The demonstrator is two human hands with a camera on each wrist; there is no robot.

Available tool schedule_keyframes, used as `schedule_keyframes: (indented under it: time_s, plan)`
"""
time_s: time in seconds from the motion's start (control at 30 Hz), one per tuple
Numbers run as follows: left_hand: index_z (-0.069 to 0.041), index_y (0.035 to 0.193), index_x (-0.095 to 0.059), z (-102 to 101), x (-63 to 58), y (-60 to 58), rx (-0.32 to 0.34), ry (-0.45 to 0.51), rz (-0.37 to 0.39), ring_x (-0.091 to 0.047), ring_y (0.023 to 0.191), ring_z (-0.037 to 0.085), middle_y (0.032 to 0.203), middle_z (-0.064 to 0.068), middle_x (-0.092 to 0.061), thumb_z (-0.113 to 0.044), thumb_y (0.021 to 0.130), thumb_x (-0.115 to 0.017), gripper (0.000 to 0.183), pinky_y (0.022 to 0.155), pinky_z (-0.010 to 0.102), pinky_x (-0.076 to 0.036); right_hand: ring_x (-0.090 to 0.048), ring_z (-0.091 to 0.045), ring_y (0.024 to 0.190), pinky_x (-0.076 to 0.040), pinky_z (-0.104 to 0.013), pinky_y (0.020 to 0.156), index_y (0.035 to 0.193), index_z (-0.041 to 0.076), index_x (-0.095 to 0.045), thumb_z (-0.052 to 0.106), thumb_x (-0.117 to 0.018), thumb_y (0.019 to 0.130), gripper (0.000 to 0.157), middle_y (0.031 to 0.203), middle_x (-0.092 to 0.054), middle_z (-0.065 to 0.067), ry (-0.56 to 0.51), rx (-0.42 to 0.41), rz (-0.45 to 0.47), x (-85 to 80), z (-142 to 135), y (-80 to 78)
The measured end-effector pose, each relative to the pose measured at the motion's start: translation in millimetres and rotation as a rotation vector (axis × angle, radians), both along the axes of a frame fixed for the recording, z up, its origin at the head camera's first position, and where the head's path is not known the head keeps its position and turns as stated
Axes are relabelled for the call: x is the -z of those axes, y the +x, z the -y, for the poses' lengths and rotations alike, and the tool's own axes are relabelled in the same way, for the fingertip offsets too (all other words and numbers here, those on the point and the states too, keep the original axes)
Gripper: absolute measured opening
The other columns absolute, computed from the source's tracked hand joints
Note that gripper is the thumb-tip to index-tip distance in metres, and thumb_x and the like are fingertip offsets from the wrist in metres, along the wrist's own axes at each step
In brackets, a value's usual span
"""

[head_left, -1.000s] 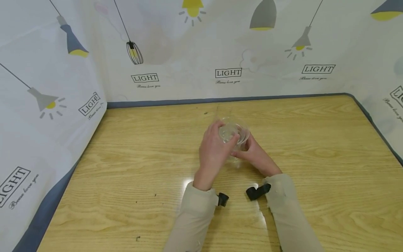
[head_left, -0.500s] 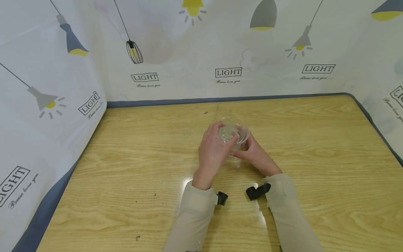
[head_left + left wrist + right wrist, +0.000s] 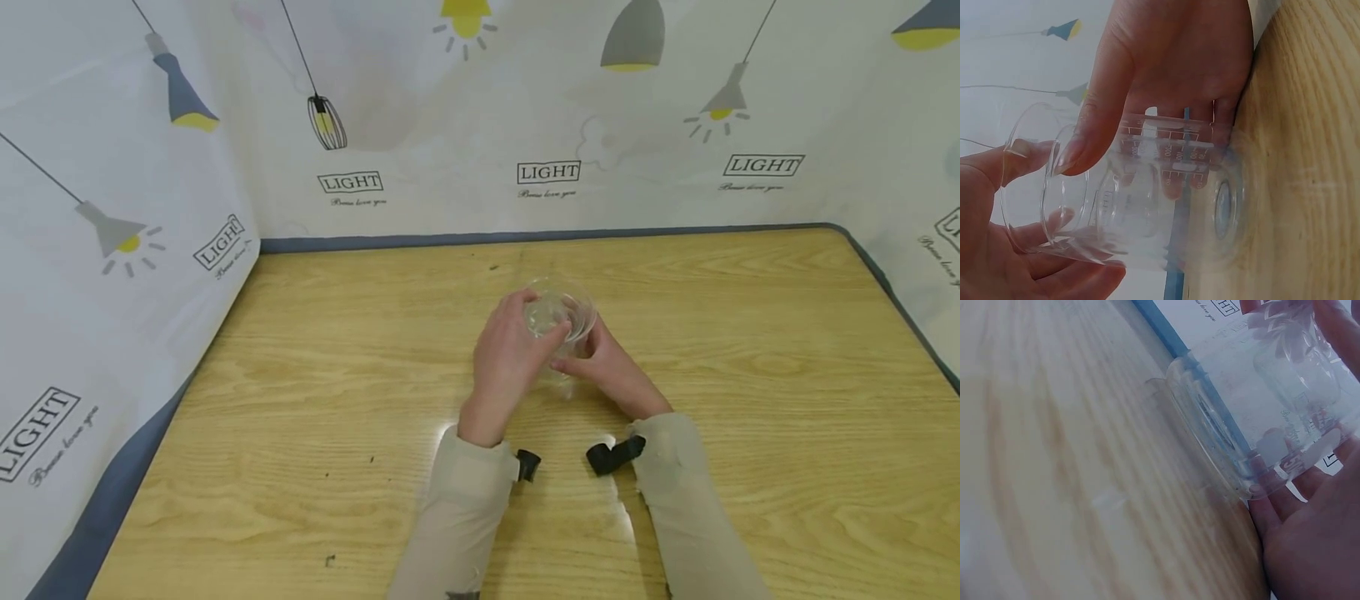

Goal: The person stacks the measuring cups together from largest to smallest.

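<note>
Both hands hold a clear graduated beaker (image 3: pixel 1175 147) with a smaller clear beaker (image 3: pixel 1125 206) nested inside it. The left hand (image 3: pixel 506 354) grips the upper part from the left, its thumb lying across the opening. From the right, the right hand (image 3: pixel 615 371) wraps around the larger beaker lower down. In the right wrist view, right-hand fingers (image 3: pixel 1285 500) curl behind the wall near the base. Printed scale marks show through the wall in the left wrist view. The beaker's base (image 3: pixel 1225 209) sits close over the table (image 3: pixel 300 400).
Black wrist devices (image 3: pixel 615 456) stick out inward from both light sleeves (image 3: pixel 472 517). A white sheet (image 3: pixel 420 108) printed with lamps stands along the table's blue back edge (image 3: pixel 420 242) and both sides. Small dark marks (image 3: pixel 330 560) dot the tabletop.
The hands keep the same grip on the nested beakers, in almost the same place. Only the head view has shifted slightly, with the backdrop a little farther right in it.
</note>
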State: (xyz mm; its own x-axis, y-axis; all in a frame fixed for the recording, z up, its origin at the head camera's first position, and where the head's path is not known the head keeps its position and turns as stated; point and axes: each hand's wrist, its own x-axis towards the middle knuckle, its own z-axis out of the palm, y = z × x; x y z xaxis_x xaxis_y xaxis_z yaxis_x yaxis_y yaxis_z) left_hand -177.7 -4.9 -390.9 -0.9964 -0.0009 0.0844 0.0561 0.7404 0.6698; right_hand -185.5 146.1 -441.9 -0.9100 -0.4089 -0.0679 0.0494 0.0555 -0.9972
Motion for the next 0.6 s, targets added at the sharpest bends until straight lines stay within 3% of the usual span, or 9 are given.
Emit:
schedule_keyframes:
  time_s: [0.6]
  plan:
    - [-0.012, 0.117, -0.053, 0.4, -9.5, -4.6, 0.052, -0.13, 0.044, -0.054, 0.093, 0.015, 0.112, 0.001, -0.056, -0.048, 0.077, -0.062, 0.055, 0.071, 0.033, -0.047, -0.024, -0.015, 0.128, -0.022, -0.042, 0.103, 0.143, 0.026, -0.009, 0.02, -0.068, 0.08, 0.087, 0.143, -0.02, 0.003, -0.001, -0.018, -0.015, 0.4, -1.1, 0.0]
